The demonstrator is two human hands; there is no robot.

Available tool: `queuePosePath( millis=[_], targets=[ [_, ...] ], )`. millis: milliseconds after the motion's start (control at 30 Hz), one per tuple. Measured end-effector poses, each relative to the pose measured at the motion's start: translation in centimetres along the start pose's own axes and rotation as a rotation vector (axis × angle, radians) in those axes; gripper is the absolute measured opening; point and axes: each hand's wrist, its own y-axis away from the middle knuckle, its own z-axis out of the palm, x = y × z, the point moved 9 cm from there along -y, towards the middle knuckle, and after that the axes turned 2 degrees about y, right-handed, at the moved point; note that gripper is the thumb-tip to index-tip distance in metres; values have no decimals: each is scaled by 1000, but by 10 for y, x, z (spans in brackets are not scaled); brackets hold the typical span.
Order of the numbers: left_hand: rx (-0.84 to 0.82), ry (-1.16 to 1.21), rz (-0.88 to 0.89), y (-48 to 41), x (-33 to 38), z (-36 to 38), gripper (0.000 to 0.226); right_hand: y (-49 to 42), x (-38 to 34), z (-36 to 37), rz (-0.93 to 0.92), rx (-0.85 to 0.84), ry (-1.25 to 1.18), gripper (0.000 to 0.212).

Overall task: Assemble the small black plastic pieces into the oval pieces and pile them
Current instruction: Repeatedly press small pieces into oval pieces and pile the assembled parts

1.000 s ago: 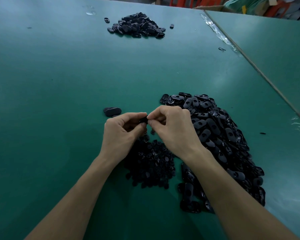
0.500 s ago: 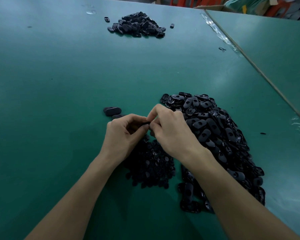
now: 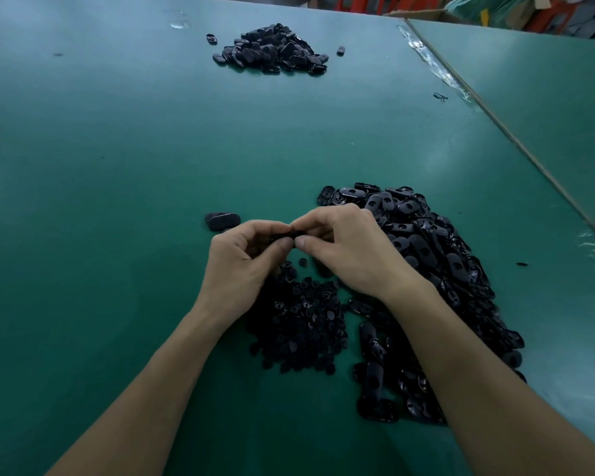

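On the green table, the big oval pile at the right, the heap of small pieces under the wrists and the far pile lie just as they did a second ago; nothing has been added to any of them. A couple of loose ovals also stay put just beyond the left hand. The change is confined to the hands, and it is slight. The right hand dipped over the left half a second ago and has come back level. Both hands' curled fingers and thumbs now pinch one dark oval between them, held just above the table over the heap's far edge. Whether a small piece is already seated in it cannot be told, since the fingers hide it. The short press-and-return suggests an insert being pushed home. This unit appears near finished but is not yet set on a pile.
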Motion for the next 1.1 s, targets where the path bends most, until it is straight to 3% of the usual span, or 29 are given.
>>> queuePosePath(
  millis=[233, 500, 867, 1100],
  targets=[
    [3, 89, -23, -3, -7, -4, 21, -1, 8, 0, 24, 52, -97, 6],
    [-12, 98, -37, -2, -7, -2, 22, 3, 9, -1, 55, 109, -151, 10],
    [57, -20, 72, -1, 4, -8, 23, 1, 6, -3, 20, 34, -128, 10],
    [351, -236, 109, -4, 10, -52, 21, 2, 24, -22, 43, 55, 284, 32]
  ],
)
